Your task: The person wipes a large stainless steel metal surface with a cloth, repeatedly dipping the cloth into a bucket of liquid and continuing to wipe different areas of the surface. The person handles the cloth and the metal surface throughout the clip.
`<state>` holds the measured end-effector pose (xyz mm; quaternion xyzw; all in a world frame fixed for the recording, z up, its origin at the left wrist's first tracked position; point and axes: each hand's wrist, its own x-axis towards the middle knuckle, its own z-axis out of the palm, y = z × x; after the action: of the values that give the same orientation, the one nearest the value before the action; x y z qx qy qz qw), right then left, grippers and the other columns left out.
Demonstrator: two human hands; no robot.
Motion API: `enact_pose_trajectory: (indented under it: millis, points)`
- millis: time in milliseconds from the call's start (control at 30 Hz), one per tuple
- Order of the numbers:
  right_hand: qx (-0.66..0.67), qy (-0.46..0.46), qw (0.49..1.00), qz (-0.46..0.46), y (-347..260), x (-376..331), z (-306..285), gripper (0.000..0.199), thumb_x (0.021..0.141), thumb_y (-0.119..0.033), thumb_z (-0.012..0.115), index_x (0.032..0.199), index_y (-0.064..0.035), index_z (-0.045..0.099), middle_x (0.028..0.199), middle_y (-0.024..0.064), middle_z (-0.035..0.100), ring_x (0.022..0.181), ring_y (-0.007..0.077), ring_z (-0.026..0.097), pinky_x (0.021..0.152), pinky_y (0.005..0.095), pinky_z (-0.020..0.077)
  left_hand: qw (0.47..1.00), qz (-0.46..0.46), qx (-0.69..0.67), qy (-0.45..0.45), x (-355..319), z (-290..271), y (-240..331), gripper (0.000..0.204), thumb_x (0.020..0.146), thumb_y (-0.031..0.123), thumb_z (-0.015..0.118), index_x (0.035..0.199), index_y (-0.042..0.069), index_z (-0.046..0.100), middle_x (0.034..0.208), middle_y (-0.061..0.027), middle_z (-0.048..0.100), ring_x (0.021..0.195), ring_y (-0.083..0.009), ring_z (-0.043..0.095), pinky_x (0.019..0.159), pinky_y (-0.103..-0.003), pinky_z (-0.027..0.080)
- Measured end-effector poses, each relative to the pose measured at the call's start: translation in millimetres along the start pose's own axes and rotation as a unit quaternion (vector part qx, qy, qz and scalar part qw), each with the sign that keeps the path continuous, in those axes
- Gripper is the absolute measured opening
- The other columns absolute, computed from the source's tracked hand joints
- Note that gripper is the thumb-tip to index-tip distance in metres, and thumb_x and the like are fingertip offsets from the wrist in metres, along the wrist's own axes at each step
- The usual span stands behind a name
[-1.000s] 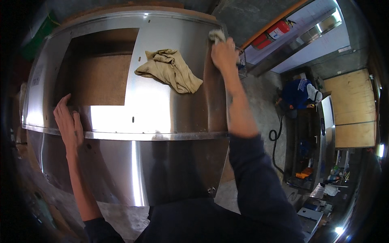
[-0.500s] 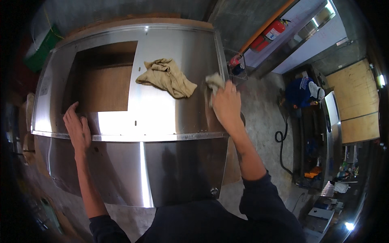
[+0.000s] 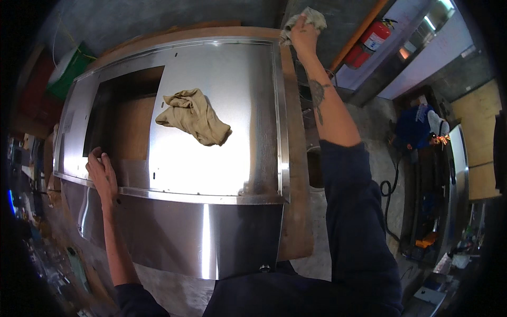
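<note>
A large stainless steel cabinet [image 3: 227, 174] lies before me, its upper face cut by a rectangular opening [image 3: 145, 124] at the left. Beside that opening's near left corner rests my left hand [image 3: 103, 173], empty, fingers slightly bent and apart. My right hand [image 3: 304, 38] is stretched out past the far right corner of the cabinet, closed on a crumpled greyish rag [image 3: 315, 20]. On the steel face, right of the opening, a tan cloth [image 3: 195, 116] lies bunched up, touched by neither hand.
A wooden board [image 3: 296, 211] sticks out under the cabinet's right side. At the upper right hangs a red fire extinguisher [image 3: 369, 43]. Farther right, a person in blue [image 3: 414, 127] works at a bench with sparks flying. A black hose [image 3: 390, 190] curls on the floor.
My right hand has left the steel face with the rag and swung up and outward beyond the far right corner. My left hand stays near the opening, its fingers more bent.
</note>
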<state>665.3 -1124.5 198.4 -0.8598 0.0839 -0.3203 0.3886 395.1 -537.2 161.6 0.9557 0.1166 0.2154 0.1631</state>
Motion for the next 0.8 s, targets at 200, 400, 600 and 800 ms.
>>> enact_pose_trajectory:
  millis: [200, 400, 600, 800]
  points:
    - [-0.212, -0.077, 0.954, -0.198, 63.5, 19.8, 79.7, 0.069, 0.102, -0.055, 0.053, 0.101, 0.0117, 0.073, 0.091, 0.0357, 0.071, 0.106, 0.0484, 0.069, 0.099, 0.0531, 0.0531, 0.999, -0.013, 0.041, 0.003, 5.8, 8.4, -7.1, 0.041, 0.112, 0.03, 0.045, 0.139, 0.0, 0.055, 0.133, -0.0192, 0.06, 0.122, -0.0355, 0.051, 0.106, -0.046, 0.041]
    - [-0.128, -0.273, 0.953, 0.015, 81.3, 70.9, 72.2, 0.058, 0.1, -0.049, 0.059, 0.113, 0.0051, 0.075, 0.109, 0.0282, 0.075, 0.109, 0.0433, 0.072, 0.094, 0.0492, 0.0568, 0.997, 0.013, 0.07, -0.009, 12.0, 12.1, -14.5, 0.039, 0.112, 0.027, 0.044, 0.139, 0.001, 0.056, 0.131, -0.0176, 0.061, 0.126, -0.0359, 0.05, 0.109, -0.047, 0.039]
    - [-0.012, -0.107, 0.989, 0.097, 58.2, 58.6, 50.9, 0.06, 0.1, -0.053, 0.056, 0.112, 0.0022, 0.077, 0.121, 0.031, 0.071, 0.117, 0.0454, 0.068, 0.098, 0.0491, 0.0549, 0.999, -0.004, 0.046, -0.006, 10.4, 8.9, -7.3, 0.039, 0.112, 0.026, 0.044, 0.139, 0.0, 0.056, 0.13, -0.0187, 0.06, 0.126, -0.036, 0.05, 0.11, -0.048, 0.038]
    - [-0.009, -0.292, 0.936, 0.194, 45.6, 19.6, 66.1, 0.067, 0.098, -0.058, 0.05, 0.121, 0.0011, 0.073, 0.13, 0.0302, 0.068, 0.125, 0.0448, 0.064, 0.103, 0.0523, 0.0498, 0.997, -0.008, 0.072, -0.006, 0.2, -7.5, -18.1, 0.038, 0.111, 0.025, 0.045, 0.137, 0.0, 0.055, 0.131, -0.0202, 0.06, 0.127, -0.0377, 0.05, 0.109, -0.049, 0.038]
